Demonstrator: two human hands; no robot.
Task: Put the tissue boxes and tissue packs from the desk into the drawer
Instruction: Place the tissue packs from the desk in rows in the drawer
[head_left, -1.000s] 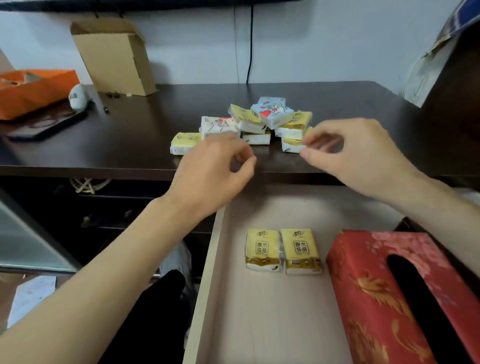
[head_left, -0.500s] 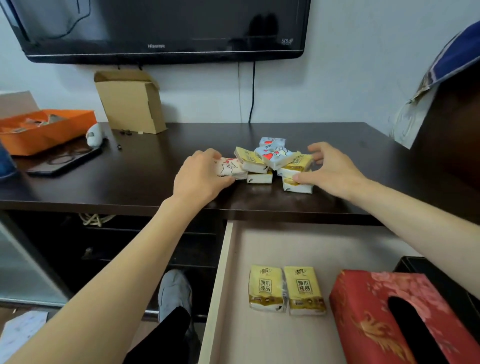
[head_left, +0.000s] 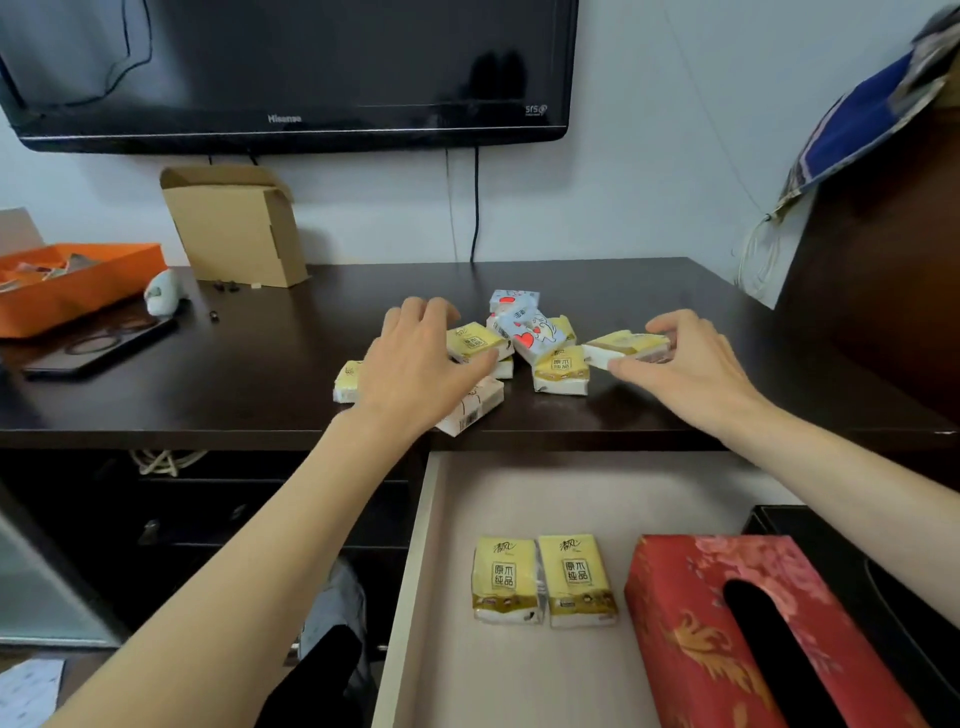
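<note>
A pile of small tissue packs (head_left: 535, 338), yellow ones and white ones with red hearts, lies on the dark desk (head_left: 260, 384). My left hand (head_left: 415, 364) covers the pile's left side and holds a white tissue pack (head_left: 472, 410), tilted near the desk's front edge. One more yellow pack (head_left: 347, 382) peeks out left of that hand. My right hand (head_left: 691, 364) pinches a yellow tissue pack (head_left: 623, 347) at the pile's right. In the open drawer (head_left: 467, 675) below lie two yellow packs (head_left: 543, 579) and a red tissue box (head_left: 691, 639).
A cardboard box (head_left: 234, 228), an orange tray (head_left: 67, 280), a phone (head_left: 98, 348) and a small white object (head_left: 163, 299) sit on the desk's left and back. A black television (head_left: 291, 67) hangs above. A black box (head_left: 883, 582) lies at the drawer's right.
Both hands reached over the pile and closed on packs. The white pack slid toward the front edge under my left hand, and the yellow pack moved right of the pile in my right hand.
</note>
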